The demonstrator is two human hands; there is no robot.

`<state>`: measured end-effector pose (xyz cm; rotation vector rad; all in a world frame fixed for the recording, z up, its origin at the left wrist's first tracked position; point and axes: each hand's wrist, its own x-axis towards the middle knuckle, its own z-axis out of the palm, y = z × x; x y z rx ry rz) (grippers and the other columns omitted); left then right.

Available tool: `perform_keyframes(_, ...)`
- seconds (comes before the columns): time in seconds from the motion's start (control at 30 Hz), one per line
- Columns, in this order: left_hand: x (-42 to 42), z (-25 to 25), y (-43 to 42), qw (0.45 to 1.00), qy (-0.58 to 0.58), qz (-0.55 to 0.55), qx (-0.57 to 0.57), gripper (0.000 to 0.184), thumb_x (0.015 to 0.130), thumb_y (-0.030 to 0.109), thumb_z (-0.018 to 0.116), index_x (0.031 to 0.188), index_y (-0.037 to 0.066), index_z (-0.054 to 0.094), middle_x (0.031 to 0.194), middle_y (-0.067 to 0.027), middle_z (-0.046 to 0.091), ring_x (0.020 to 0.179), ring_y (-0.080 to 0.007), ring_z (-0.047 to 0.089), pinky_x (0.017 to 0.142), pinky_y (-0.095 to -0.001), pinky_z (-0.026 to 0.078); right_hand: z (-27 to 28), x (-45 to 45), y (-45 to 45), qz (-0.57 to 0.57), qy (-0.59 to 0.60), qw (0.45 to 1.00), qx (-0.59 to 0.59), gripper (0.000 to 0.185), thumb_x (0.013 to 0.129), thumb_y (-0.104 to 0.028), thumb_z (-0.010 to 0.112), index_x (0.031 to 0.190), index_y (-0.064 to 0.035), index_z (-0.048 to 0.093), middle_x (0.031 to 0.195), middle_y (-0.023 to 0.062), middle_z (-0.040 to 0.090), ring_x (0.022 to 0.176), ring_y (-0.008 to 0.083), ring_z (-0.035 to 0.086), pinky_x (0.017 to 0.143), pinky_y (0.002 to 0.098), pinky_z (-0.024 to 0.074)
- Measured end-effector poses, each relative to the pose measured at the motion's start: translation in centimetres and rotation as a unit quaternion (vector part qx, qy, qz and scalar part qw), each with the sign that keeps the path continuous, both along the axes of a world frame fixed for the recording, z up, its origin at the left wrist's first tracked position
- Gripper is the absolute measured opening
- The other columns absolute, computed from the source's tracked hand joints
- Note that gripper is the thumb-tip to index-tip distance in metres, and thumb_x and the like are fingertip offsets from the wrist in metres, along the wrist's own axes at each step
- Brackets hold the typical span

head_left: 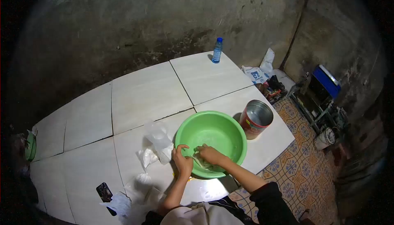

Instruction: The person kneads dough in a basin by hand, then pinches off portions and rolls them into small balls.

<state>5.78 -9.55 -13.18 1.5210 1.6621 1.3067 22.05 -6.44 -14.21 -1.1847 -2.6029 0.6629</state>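
Note:
A wide green plastic basin (211,120) stands on the tiled tabletop in front of me. My left hand (183,161) holds its left rim, the thumb and fingers hooked over the edge. Inside the basin, low and near the front wall, my right hand (208,154) is closed on a pale dough-like mass (202,162), partly hidden beneath the fingers. A whitish film coats the basin's floor. Just left of the basin lie clear plastic bags (159,137) and a small bag of white powder (147,157).
An open red tin can (251,125) stands right of the basin. A blue-capped bottle (217,52) is at the table's far corner. At front left, a phone (104,193) lies partly under crumpled plastic (119,203). Right of the table are patterned floor tiles (293,163) and a bucket (325,138).

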Motion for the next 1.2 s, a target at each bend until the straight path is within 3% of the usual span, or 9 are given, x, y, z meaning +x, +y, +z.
perform_keyframes(0.1, 0.0, -0.2, 0.0, 1.0, 0.019, 0.01, 0.013, 0.04, 0.057, -0.015, 0.045, 0.09, 0.006, 0.054, 0.093, -0.0183, 0.051, 0.099, -0.0408, 0.049, 0.087, -0.0451, 0.038, 0.3, -1.2, -0.5, 0.0, -0.15, 0.988, 0.032, 0.025, 0.076, -0.006, 0.056, 0.099, -0.0002, 0.065, 0.106, 0.021, 0.062, 0.102, 0.0378, 0.059, 0.082, 0.0432, 0.05)
perform_keyframes(0.2, 0.2, 0.2, -0.1, 0.999, -0.001, 0.016, 0.028, 0.04, 0.058, -0.015, 0.046, 0.091, 0.007, 0.052, 0.092, -0.0188, 0.05, 0.096, -0.0409, 0.049, 0.085, -0.0464, 0.038, -0.5, -1.3, -0.7, -0.103, -0.004, 0.992, 0.066, 0.012, 0.069, -0.004, 0.059, 0.077, 0.0009, 0.066, 0.079, 0.023, 0.064, 0.076, 0.0372, 0.064, 0.069, 0.0437, 0.051)
perform_keyframes(0.33, -0.1, -0.2, 0.1, 1.0, 0.02, 0.006, 0.021, 0.037, 0.059, -0.015, 0.046, 0.089, 0.007, 0.05, 0.091, -0.0192, 0.049, 0.094, -0.0422, 0.048, 0.083, -0.047, 0.038, -1.1, 0.8, 0.2, -0.168, 0.13, 0.977, -0.029, 0.02, 0.064, -0.003, 0.061, 0.08, -0.0023, 0.071, 0.074, 0.0226, 0.064, 0.065, 0.0332, 0.065, 0.063, 0.0392, 0.0506)
perform_keyframes(0.53, -0.3, -0.4, 0.2, 0.998, 0.065, 0.006, -0.002, 0.037, 0.059, -0.013, 0.047, 0.089, 0.008, 0.054, 0.091, -0.0177, 0.05, 0.091, -0.04, 0.051, 0.08, -0.0443, 0.041, 1.0, 3.4, -0.9, -0.273, 0.157, 0.946, -0.072, 0.026, 0.064, -0.003, 0.074, 0.09, -0.0032, 0.074, 0.081, 0.0162, 0.071, 0.069, 0.0217, 0.068, 0.067, 0.0324, 0.0528)
perform_keyframes(0.9, -0.7, 0.0, 0.7, 0.996, 0.094, -0.007, -0.008, 0.036, 0.06, -0.013, 0.051, 0.088, 0.009, 0.053, 0.094, -0.0175, 0.051, 0.095, -0.0412, 0.052, 0.08, -0.0468, 0.042, 5.8, 2.0, -1.3, -0.293, 0.271, 0.917, -0.008, 0.031, 0.062, 0.007, 0.067, 0.091, -0.0027, 0.074, 0.08, 0.0175, 0.069, 0.071, 0.0253, 0.067, 0.067, 0.0329, 0.0518)
perform_keyframes(1.03, -0.9, 0.0, 1.2, 0.994, 0.108, -0.01, -0.015, 0.036, 0.06, -0.013, 0.049, 0.088, 0.009, 0.052, 0.096, -0.0186, 0.05, 0.096, -0.0433, 0.051, 0.078, -0.0481, 0.041, 6.7, 0.5, -0.6, -0.359, 0.319, 0.874, 0.081, 0.047, 0.06, 0.009, 0.067, 0.106, -0.0025, 0.069, 0.093, 0.0177, 0.061, 0.08, 0.027, 0.064, 0.072, 0.0335, 0.051)
perform_keyframes(1.07, -0.9, 0.0, 1.2, 0.994, 0.109, -0.013, -0.016, 0.036, 0.06, -0.013, 0.049, 0.088, 0.009, 0.052, 0.096, -0.0188, 0.05, 0.095, -0.0435, 0.051, 0.078, -0.0483, 0.041, 7.1, 0.2, -0.5, -0.357, 0.345, 0.867, 0.039, 0.061, 0.061, 0.008, 0.068, 0.12, -0.0046, 0.062, 0.098, 0.0187, 0.056, 0.082, 0.0284, 0.063, 0.074, 0.0351, 0.0505)
perform_keyframes(1.17, -1.1, -0.8, 1.4, 0.995, 0.095, -0.022, 0.023, 0.035, 0.059, -0.013, 0.051, 0.087, 0.008, 0.053, 0.09, -0.0203, 0.049, 0.091, -0.0426, 0.048, 0.077, -0.0484, 0.039, 2.4, -0.1, 1.6, -0.284, 0.356, 0.89, -0.033, 0.072, 0.06, 0.008, 0.07, 0.128, -0.007, 0.054, 0.106, 0.0191, 0.054, 0.091, 0.0323, 0.061, 0.079, 0.0407, 0.0504)
perform_keyframes(1.2, -1.1, -0.9, 1.4, 0.995, 0.094, -0.02, 0.017, 0.035, 0.059, -0.013, 0.05, 0.087, 0.008, 0.053, 0.089, -0.0203, 0.049, 0.091, -0.0427, 0.048, 0.077, -0.0483, 0.039, 1.4, 0.3, 2.0, -0.193, 0.247, 0.949, -0.01, 0.064, 0.068, 0.0, 0.068, 0.129, -0.008, 0.051, 0.12, 0.0195, 0.054, 0.107, 0.0361, 0.057, 0.086, 0.0456, 0.0495)
